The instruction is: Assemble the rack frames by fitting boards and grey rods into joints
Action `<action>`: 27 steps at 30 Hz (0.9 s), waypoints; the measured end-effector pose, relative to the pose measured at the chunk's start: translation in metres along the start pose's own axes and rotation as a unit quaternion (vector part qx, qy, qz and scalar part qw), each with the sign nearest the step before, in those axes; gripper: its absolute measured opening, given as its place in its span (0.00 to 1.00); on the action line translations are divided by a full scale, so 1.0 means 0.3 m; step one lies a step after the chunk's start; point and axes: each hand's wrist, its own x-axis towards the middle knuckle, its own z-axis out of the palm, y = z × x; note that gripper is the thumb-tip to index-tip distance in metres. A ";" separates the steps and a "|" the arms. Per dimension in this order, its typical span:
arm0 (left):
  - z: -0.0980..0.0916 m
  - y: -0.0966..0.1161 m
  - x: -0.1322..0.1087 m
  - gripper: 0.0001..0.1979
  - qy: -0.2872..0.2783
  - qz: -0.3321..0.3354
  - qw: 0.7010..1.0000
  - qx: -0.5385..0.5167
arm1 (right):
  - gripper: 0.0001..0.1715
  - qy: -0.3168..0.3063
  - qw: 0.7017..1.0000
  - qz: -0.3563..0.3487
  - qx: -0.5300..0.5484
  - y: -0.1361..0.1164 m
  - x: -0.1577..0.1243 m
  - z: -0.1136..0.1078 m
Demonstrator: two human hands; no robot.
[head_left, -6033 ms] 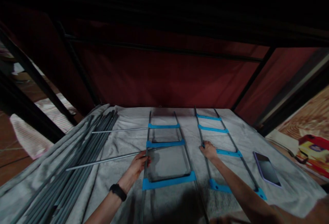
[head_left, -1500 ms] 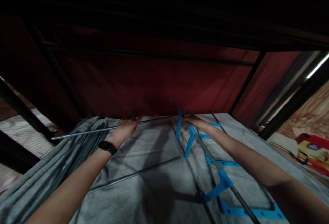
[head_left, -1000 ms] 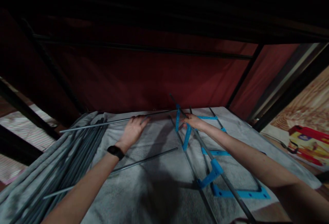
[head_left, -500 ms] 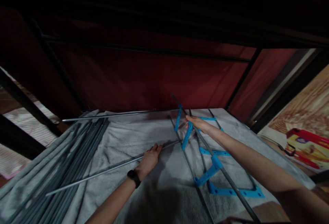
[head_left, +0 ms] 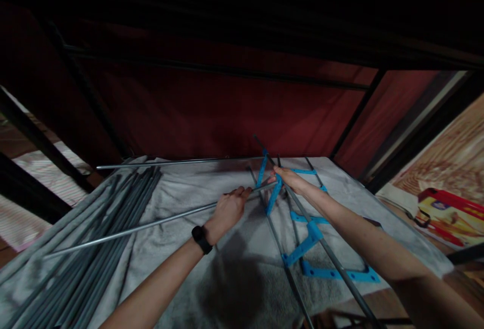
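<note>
The left hand [head_left: 229, 210] clasped a grey rod [head_left: 151, 224], its tip at the blue bracket [head_left: 273, 197]; the right hand [head_left: 294, 182] pinched that bracket, seemingly steadying it.

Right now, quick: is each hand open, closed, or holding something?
Left hand: closed on the long grey rod.
Right hand: closed on the tilted blue-rung frame, near its upper end.

Thin grey rod [head_left: 151, 224] – slanting – its tip reaches the tilted blue-bracketed frame [head_left: 313, 231].
</note>
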 end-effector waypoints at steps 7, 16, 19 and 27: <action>-0.061 -0.003 0.019 0.25 -0.004 0.024 0.999 0.036 | 0.19 -0.001 1.000 0.002 -0.004 -0.016 -0.011 0.018; -0.121 0.000 0.056 0.20 0.000 0.066 0.994 0.091 | 0.19 0.001 0.998 -0.055 -0.035 -0.010 -0.026 0.019; -0.124 0.011 0.072 0.20 -0.001 0.081 0.991 0.102 | 0.20 0.011 0.996 -0.070 -0.057 -0.003 -0.035 0.006; -0.111 0.015 0.098 0.21 0.000 0.086 0.992 0.090 | 0.25 0.030 0.993 -0.075 -0.082 0.035 -0.011 -0.007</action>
